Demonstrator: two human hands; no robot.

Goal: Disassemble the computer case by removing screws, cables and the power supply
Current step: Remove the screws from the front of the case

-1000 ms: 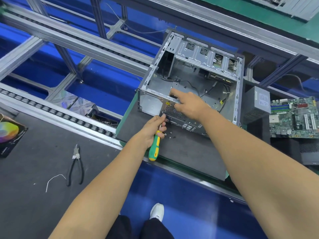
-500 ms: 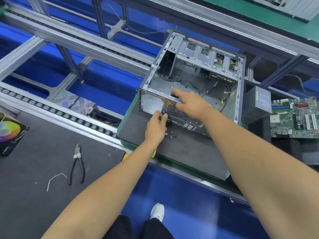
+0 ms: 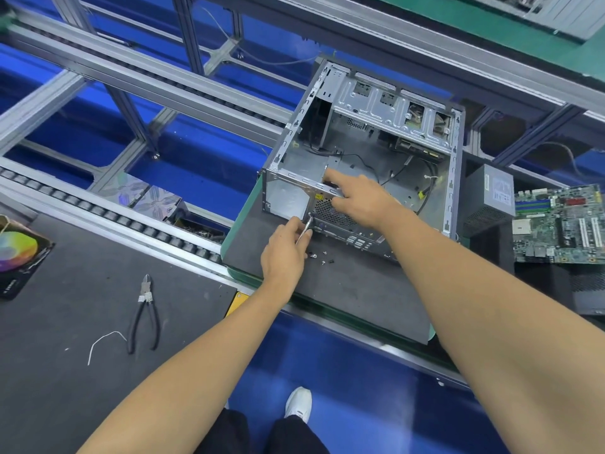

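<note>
Dark foam mat under both hands, computer case on it, loose screws just right of the left hand, power supply and motherboard beyond the right hand

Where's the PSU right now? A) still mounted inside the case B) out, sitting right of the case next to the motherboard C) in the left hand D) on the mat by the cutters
B: the power supply stands outside the computer case, on its right, beside the motherboard.
</note>
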